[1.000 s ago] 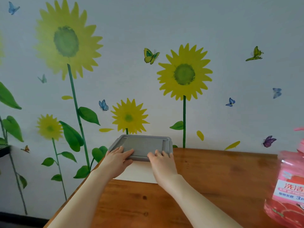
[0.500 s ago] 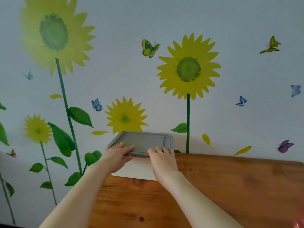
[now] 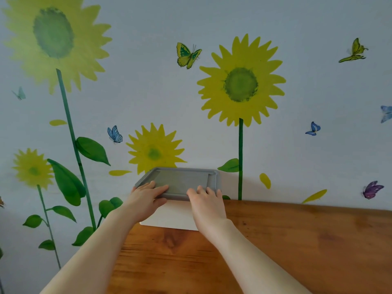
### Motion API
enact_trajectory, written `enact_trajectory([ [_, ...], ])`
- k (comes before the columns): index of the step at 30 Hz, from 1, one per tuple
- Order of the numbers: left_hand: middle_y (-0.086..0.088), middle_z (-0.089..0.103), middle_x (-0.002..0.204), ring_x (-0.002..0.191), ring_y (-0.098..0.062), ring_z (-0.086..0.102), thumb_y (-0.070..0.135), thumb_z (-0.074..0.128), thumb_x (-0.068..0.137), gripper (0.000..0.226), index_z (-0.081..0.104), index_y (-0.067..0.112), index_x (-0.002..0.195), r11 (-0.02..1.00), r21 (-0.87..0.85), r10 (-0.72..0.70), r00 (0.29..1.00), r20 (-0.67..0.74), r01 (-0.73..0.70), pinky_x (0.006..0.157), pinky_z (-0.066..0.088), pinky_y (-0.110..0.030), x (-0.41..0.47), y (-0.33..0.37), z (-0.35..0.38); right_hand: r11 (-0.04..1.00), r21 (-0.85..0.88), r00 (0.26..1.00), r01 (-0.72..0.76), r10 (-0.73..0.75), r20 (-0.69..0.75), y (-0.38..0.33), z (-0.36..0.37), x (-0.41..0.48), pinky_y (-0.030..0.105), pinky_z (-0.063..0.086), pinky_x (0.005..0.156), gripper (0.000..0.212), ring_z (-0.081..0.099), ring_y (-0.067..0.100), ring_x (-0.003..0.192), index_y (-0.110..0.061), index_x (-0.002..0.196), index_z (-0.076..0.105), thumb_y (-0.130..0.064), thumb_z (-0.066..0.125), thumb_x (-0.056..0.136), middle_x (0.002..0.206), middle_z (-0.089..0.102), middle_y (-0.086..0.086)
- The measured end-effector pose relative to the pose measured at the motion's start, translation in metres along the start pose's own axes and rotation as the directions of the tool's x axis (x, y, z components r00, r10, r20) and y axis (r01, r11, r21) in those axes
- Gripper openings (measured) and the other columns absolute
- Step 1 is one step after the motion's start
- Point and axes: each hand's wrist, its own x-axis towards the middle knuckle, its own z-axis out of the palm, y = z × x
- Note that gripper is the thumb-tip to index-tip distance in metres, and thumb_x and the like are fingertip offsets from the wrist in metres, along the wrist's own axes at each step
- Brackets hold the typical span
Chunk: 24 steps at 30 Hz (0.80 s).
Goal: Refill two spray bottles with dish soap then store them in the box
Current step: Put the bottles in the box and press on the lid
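Here, on the left side of the frame, the wall (image 3: 148,102) is covered with big sunflower stickers and small butterflies. Low and left of the middle, the left hand (image 3: 146,198) lies flat on the grey lid (image 3: 182,181) of the box (image 3: 169,217). Its fingers are spread out on top of the lid and the thumb is tucked under the near edge. So it is not a tight squeeze, more a flat hold on the lid's rim.

The box is white, with the grey lid on top. It sits in the lower middle of the frame, at the far left corner of the wooden table (image 3: 297,240), right up by the wall.

Just right of the middle, the right hand (image 3: 206,203) lies flat too. Its fingers rest on the near right part of the lid, open and not curled round anything.

I cannot see the two spray bottles or the soap. They may be inside the box, but the lid hides that.

I think this is the very last step, pressing the lid shut, or maybe the start, taking it off. I cannot tell which. Next, both hands need to push down evenly, or lift the near edge up together.
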Motion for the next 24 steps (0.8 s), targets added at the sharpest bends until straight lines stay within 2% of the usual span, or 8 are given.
enact_trajectory([
  [12,-0.004,0.034,0.146,0.139,-0.021,0.027,0.040,0.032,0.099,0.048,0.022,0.034,0.145,0.999,0.046,-0.006,1.000,-0.018,0.007,0.110,0.021,-0.035,0.011,-0.005,0.007,0.999,0.023,0.999,0.029,-0.028,-0.019,0.006,0.002,0.006,0.051,0.020,0.113,0.058,0.038,0.036,0.127,-0.013,0.132,0.037,0.006,0.057,0.081,0.133,0.045,0.015],
  [19,-0.004,0.029,0.149,0.141,-0.021,0.023,0.039,0.030,0.099,0.048,0.020,0.033,0.146,0.998,0.068,-0.009,1.000,-0.007,0.010,0.112,0.019,-0.035,0.011,-0.005,0.008,0.999,0.026,0.999,0.041,-0.040,-0.026,0.008,0.004,0.004,0.050,0.020,0.113,0.059,0.036,0.034,0.128,-0.012,0.135,0.035,0.004,0.056,0.082,0.136,0.043,0.015],
  [24,-0.005,0.035,0.143,0.138,-0.022,0.026,0.039,0.029,0.100,0.048,0.020,0.032,0.146,0.996,0.087,-0.016,1.000,-0.003,0.016,0.112,0.022,-0.035,0.017,-0.007,0.009,0.999,0.026,0.998,0.041,-0.040,-0.041,0.009,0.006,0.005,0.050,0.020,0.113,0.059,0.036,0.035,0.128,-0.011,0.134,0.035,0.005,0.056,0.081,0.136,0.043,0.015],
])
